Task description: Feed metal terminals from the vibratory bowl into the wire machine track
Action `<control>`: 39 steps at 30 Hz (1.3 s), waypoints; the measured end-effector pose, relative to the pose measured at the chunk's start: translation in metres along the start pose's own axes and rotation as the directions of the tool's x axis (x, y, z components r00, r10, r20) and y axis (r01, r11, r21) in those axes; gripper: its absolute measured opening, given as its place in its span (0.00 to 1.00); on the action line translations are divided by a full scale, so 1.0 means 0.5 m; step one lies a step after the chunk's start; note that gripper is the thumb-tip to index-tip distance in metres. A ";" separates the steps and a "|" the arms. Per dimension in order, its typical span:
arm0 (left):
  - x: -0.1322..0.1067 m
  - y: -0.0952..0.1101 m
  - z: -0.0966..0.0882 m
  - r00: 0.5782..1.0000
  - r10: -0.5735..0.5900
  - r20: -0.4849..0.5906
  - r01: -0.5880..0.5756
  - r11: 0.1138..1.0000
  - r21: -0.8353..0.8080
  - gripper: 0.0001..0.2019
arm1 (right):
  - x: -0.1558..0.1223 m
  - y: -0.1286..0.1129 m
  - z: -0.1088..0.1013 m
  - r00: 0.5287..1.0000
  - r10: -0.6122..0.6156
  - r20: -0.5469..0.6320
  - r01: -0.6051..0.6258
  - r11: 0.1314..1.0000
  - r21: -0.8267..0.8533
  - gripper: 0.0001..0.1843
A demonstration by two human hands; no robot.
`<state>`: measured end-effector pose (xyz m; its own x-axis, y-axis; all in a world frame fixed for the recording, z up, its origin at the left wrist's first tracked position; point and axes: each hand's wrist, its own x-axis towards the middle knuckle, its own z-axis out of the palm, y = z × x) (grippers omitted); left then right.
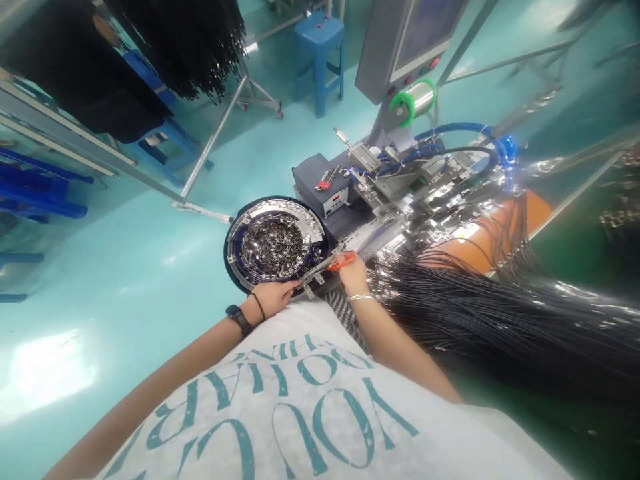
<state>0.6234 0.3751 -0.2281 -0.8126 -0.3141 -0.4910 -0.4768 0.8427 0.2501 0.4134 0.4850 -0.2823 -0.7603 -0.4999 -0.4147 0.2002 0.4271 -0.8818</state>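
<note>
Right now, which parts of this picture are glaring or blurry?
In the head view, glare whitens the floor at lower left; in the head view, the black cables smear toward the right edge, while the left hand, right hand and round bowl look clearer.

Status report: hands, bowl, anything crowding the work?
Left hand at near edge of bowl. Right hand holding orange-red tool. Bowl holding many small metal parts. Black cables bunched beside right forearm.

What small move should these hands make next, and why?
Perhaps guide the orange-handled tool slightly along the metal rail: the right hand grips the tool close beside that rail, while the left hand reaches toward the rail's end by the round bowl. The tool's tip is too unclear to judge.
</note>
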 end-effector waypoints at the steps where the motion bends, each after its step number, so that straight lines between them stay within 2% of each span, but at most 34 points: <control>1: -0.001 0.000 0.001 1.000 -0.001 -0.001 0.001 1.000 0.001 0.22 | 0.001 0.001 0.000 1.000 0.017 -0.019 -0.017 1.000 0.001 0.12; 3: -0.002 0.000 0.001 1.000 -0.005 -0.003 0.005 1.000 0.002 0.22 | 0.003 0.003 0.001 0.998 0.033 -0.048 -0.034 0.999 -0.009 0.13; 10: 0.000 -0.002 0.003 1.000 -0.020 0.018 0.020 1.000 -0.013 0.22 | 0.006 0.001 0.002 1.000 0.014 -0.012 -0.015 1.000 -0.016 0.12; 16: 0.002 0.002 0.005 1.000 -0.007 0.003 0.007 1.000 0.007 0.22 | 0.000 0.012 0.012 0.999 -0.051 0.007 0.051 0.997 -0.062 0.11; 19: 0.002 0.003 0.004 1.000 0.010 0.010 -0.010 1.000 0.004 0.23 | -0.018 0.000 0.014 0.998 -0.063 0.027 0.065 0.994 -0.086 0.12; 22: 0.001 0.004 0.002 1.000 0.009 0.002 -0.009 1.000 0.004 0.22 | -0.051 -0.024 0.019 0.991 -0.081 0.109 0.095 0.986 -0.135 0.14; 24: 0.000 0.005 0.001 1.000 -0.007 0.006 0.007 1.000 0.005 0.22 | -0.073 -0.035 0.025 0.988 -0.083 0.131 0.098 0.989 -0.110 0.14; 27: -0.001 0.006 0.003 0.998 -0.040 0.040 0.039 0.999 0.025 0.23 | -0.089 -0.034 0.026 0.992 -0.079 0.099 0.079 0.997 0.005 0.14; 31: -0.002 0.004 0.009 0.989 -0.120 0.082 0.114 0.991 0.070 0.28 | -0.079 -0.020 0.010 0.996 -0.083 0.019 0.082 0.994 0.079 0.15; 35: -0.007 0.002 0.014 0.998 -0.057 0.021 0.056 0.998 0.037 0.25 | -0.077 -0.028 0.001 0.994 -0.107 -0.003 0.107 0.993 0.058 0.14; 39: -0.011 0.004 0.015 1.000 -0.014 0.000 0.014 1.000 0.025 0.20 | -0.095 -0.049 0.018 0.993 -0.114 0.042 0.114 0.993 -0.006 0.12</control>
<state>0.6293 0.3815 -0.2312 -0.8057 -0.3261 -0.4945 -0.4798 0.8489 0.2219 0.4502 0.4918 -0.2429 -0.7517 -0.5761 -0.3209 0.1083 0.3722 -0.9218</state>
